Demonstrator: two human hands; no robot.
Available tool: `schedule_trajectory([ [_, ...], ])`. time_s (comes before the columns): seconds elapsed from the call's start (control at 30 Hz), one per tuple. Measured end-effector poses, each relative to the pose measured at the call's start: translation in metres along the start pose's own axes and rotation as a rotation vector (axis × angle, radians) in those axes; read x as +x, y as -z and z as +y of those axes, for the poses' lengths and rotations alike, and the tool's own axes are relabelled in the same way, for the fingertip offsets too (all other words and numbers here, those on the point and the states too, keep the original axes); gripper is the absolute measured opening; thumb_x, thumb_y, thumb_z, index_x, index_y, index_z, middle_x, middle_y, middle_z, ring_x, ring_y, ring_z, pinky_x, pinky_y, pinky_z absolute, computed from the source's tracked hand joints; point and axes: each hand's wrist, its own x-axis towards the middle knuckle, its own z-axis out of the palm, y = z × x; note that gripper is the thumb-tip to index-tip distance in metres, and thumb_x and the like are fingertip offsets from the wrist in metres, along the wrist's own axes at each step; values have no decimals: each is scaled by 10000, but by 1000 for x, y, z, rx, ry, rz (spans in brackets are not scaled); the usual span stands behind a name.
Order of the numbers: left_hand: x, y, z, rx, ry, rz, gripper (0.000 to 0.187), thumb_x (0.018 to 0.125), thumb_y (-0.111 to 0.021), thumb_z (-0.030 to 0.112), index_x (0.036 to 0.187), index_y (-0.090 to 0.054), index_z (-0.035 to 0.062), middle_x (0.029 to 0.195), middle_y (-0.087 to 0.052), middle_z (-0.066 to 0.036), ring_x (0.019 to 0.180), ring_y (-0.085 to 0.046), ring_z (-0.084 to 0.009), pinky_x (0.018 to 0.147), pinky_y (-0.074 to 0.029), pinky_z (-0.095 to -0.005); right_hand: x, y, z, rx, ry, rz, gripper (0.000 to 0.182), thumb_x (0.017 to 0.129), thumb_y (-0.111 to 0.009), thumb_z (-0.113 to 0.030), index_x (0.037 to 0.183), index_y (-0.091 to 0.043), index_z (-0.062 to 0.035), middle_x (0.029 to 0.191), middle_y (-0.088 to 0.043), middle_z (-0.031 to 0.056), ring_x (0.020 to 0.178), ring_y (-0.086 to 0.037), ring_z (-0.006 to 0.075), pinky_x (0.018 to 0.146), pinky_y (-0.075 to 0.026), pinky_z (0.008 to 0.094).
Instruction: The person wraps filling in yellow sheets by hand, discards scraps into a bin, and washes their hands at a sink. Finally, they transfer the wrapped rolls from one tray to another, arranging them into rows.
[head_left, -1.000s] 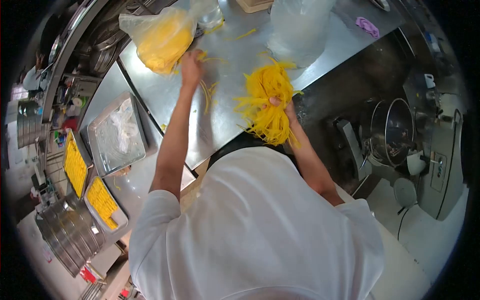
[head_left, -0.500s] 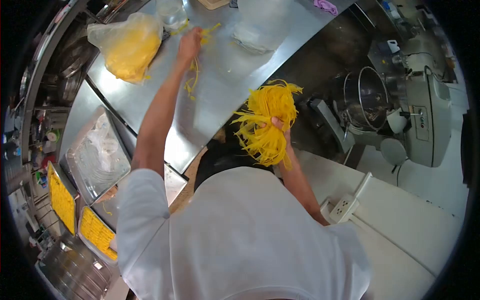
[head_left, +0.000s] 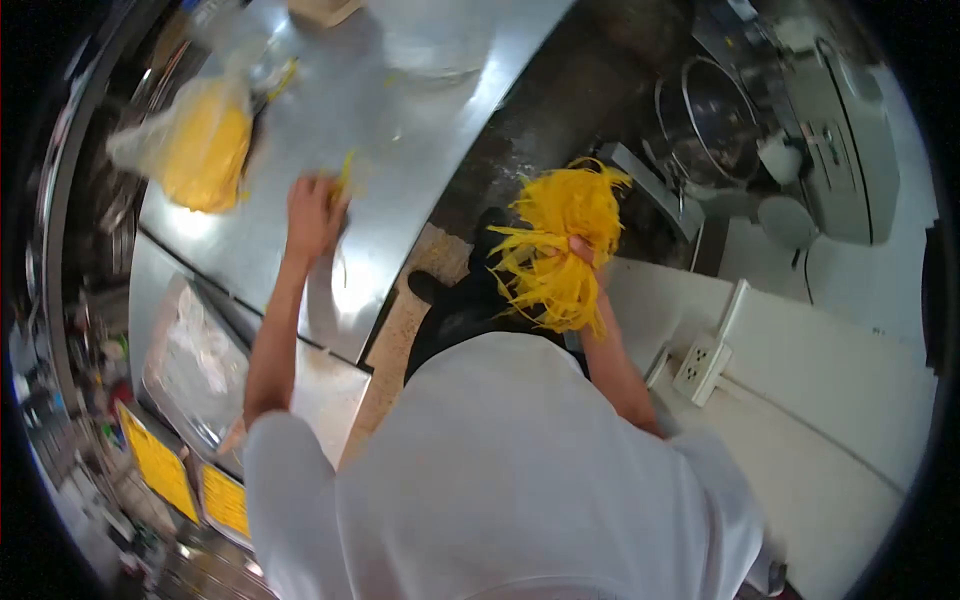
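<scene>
My right hand [head_left: 582, 250] grips a thick bunch of long, flat yellow noodles [head_left: 570, 200] by its middle, out past the table's edge, with both ends of the bunch fanning out. Down on the metal table [head_left: 400, 150], my left hand [head_left: 314, 218] is closed around a few loose noodle strands [head_left: 347, 170]. Its fingertips are partly hidden. Farther left on the table sits a clear plastic bag [head_left: 208, 145] with a yellow mass inside. Beside it lie more yellow scraps [head_left: 285, 80].
A metal tray with plastic film [head_left: 195, 350] lies at the left. Below it are two trays of yellow pieces [head_left: 158, 462]. A stand mixer [head_left: 840, 150] with a metal bowl [head_left: 705, 120] stands at the right, near a white counter [head_left: 800, 440] with a power outlet [head_left: 695, 370].
My left hand has come back toward me across the table with strands in it. My right hand still holds the bunch. The view has shifted.
</scene>
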Motion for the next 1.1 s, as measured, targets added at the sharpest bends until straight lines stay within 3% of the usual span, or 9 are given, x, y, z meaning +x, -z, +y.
schedule_trajectory([
  [0.1, -54, -8, 15, -13, 242, 36, 163, 799, -541, 37, 954, -580, 8, 888, -540, -183, 867, -484, -371, 780, -397, -460, 29, 16, -8, 73, -49, -16, 479, 759, -681, -160, 1181, -481, -54, 950, -576, 81, 754, -576, 172, 648, -521, 321],
  [0.27, -68, -31, 38, 193, 454, 75, 144, 826, -508, 25, 945, -586, 5, 867, -553, -200, 805, -510, -384, 727, -427, -437, 88, 23, -27, 184, -64, -134, 486, 753, -682, -141, 1189, -487, -49, 958, -582, 81, 750, -586, 181, 660, -515, 314],
  [0.33, -39, -42, 58, -173, 473, 57, 104, 883, -515, 70, 939, -569, -1, 783, -561, -146, 707, -538, -287, 663, -443, -366, 115, 30, -43, 121, -55, -155, 468, 751, -680, -126, 1176, -502, -39, 965, -586, 82, 775, -593, 188, 659, -514, 307],
  [0.47, 70, -63, 167, -739, 624, -82, 152, 951, -497, 154, 897, -513, 13, 707, -425, 19, 639, -391, -91, 592, -370, -230, 150, 36, -91, -100, 14, -210, 719, 717, -707, -104, 1346, -359, -128, 1079, -556, 67, 858, -585, 184, 700, -529, 331],
  [0.6, 190, -88, 252, -929, 402, -26, 132, 962, -477, 144, 902, -491, 28, 767, -432, 27, 681, -382, -71, 633, -364, -212, 183, 42, -130, 133, 194, -360, 872, 659, -728, -35, 1399, -289, -171, 1265, -479, 66, 1108, -519, 211, 863, -502, 366],
  [0.63, 211, -92, 267, -953, 321, 6, 129, 966, -473, 147, 901, -484, 35, 794, -440, 25, 709, -391, -66, 654, -365, -208, 186, 42, -143, -13, 220, -292, 924, 618, -741, -15, 1406, -279, -155, 1320, -441, 57, 1215, -440, 200, 992, -406, 357],
  [0.73, 263, -101, 312, -1145, 346, -20, 141, 971, -473, 159, 893, -477, 42, 825, -450, 13, 760, -404, -67, 697, -368, -210, 207, 53, -172, -105, 324, -333, 941, 630, -754, -28, 1418, -252, -136, 1338, -405, 67, 1253, -394, 205, 1054, -325, 357],
  [1.0, 366, -170, 339, -1122, 391, 165, 136, 972, -455, 143, 900, -470, 29, 834, -458, -27, 778, -436, -103, 736, -383, -231, 288, 68, -240, -160, 461, -232, 932, 596, -740, 9, 1396, -284, -134, 1328, -426, 63, 1234, -417, 197, 1035, -346, 339],
  [1.1, 419, -194, 343, -1164, 341, 75, 156, 989, -440, 189, 985, -480, 38, 906, -505, -19, 819, -485, -80, 737, -438, -242, 328, 75, -273, -141, 483, -167, 916, 609, -729, 9, 1396, -284, -138, 1315, -437, 76, 1211, -441, 209, 1012, -373, 346],
])
